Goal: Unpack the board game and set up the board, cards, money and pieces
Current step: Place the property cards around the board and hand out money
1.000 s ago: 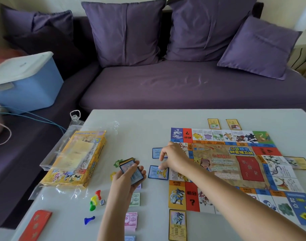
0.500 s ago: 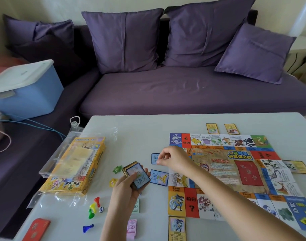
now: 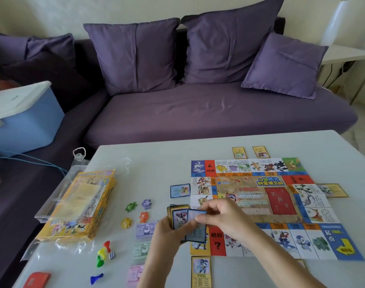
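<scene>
The colourful game board (image 3: pixel 266 196) lies unfolded on the right of the white table (image 3: pixel 148 159). My left hand (image 3: pixel 167 233) grips a deck of cards (image 3: pixel 177 215) just left of the board. My right hand (image 3: pixel 223 217) pinches a blue-edged card (image 3: pixel 196 229) at the top of that deck. One blue card (image 3: pixel 180 190) lies beside the board's left edge. Yellow cards (image 3: pixel 238 152) lie along the far edge, another (image 3: pixel 200 271) at the near edge. Money stacks (image 3: pixel 143 249), star tokens (image 3: pixel 137 213), pawns (image 3: pixel 102 254) and a die (image 3: pixel 112 255) sit left of my hands.
The yellow game box (image 3: pixel 79 204) lies in clear plastic wrap at the table's left. A red packet (image 3: pixel 37 279) sits at the near left corner. A purple sofa (image 3: pixel 198 113) with cushions stands behind the table. A blue storage bin (image 3: pixel 21 119) rests on its left end.
My right hand left the blue cards beside the board and came back to the deck, now pinching its top card. My left hand moved the deck rightward, toward the board's left edge.
</scene>
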The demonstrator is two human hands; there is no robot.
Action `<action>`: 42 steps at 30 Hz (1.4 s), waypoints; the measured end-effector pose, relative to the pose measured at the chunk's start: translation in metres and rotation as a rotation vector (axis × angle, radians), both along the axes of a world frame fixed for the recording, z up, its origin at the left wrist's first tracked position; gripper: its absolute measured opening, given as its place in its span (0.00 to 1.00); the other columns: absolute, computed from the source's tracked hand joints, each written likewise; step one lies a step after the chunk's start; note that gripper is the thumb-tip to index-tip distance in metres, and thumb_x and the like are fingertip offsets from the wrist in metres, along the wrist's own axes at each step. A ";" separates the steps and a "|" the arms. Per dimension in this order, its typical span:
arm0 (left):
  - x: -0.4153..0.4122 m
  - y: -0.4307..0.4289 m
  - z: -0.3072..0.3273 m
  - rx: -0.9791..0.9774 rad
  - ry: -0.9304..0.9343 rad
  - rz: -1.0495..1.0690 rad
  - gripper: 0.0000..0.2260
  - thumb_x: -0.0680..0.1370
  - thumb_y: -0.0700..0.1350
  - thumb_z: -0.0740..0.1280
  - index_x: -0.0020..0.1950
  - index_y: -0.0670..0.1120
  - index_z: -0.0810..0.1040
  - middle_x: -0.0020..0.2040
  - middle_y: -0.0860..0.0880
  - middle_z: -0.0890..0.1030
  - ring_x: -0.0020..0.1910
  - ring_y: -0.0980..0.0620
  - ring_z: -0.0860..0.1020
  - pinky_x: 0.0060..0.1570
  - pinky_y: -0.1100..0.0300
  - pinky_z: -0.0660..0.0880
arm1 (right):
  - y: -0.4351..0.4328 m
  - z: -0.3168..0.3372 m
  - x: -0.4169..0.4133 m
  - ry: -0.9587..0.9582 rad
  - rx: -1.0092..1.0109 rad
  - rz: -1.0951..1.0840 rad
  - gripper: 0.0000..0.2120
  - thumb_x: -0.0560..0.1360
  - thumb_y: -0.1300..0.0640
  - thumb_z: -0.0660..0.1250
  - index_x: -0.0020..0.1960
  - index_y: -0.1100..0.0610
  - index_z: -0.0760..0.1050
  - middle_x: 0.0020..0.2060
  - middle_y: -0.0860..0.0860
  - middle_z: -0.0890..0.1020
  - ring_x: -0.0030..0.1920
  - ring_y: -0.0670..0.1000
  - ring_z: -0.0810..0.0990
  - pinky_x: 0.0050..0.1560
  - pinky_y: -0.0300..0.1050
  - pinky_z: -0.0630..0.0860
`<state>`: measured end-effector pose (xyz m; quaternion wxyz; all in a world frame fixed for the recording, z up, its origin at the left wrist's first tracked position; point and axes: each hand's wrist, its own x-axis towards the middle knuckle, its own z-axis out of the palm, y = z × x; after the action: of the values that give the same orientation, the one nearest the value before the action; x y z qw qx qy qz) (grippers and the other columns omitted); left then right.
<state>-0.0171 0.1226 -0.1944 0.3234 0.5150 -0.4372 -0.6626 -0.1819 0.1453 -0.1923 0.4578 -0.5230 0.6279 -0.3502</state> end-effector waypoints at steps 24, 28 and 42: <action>0.002 -0.024 -0.017 -0.344 -0.760 -0.240 0.13 0.82 0.48 0.58 0.40 0.43 0.73 0.30 0.51 0.72 0.29 0.53 0.67 0.29 0.60 0.61 | 0.027 -0.020 -0.040 -0.199 -0.004 -0.338 0.07 0.76 0.60 0.68 0.50 0.49 0.78 0.33 0.48 0.80 0.38 0.46 0.81 0.43 0.44 0.72; -0.002 -0.023 -0.016 -0.336 -0.754 -0.213 0.14 0.82 0.47 0.58 0.39 0.42 0.71 0.30 0.50 0.71 0.29 0.52 0.67 0.27 0.62 0.61 | 0.027 -0.023 -0.041 -0.219 0.004 -0.370 0.05 0.75 0.61 0.69 0.48 0.52 0.78 0.38 0.53 0.82 0.43 0.52 0.81 0.46 0.49 0.75; -0.002 -0.017 -0.011 -0.405 -0.642 -0.037 0.16 0.82 0.45 0.59 0.33 0.45 0.68 0.27 0.51 0.68 0.25 0.54 0.64 0.26 0.62 0.59 | 0.030 -0.019 -0.046 -0.267 0.046 -0.400 0.03 0.74 0.65 0.69 0.47 0.60 0.79 0.40 0.53 0.84 0.39 0.50 0.80 0.39 0.39 0.76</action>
<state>-0.0191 0.1058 -0.2057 0.2533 0.6142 -0.6476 -0.3731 -0.2280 0.1750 -0.2111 0.4701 -0.3266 0.6607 -0.4857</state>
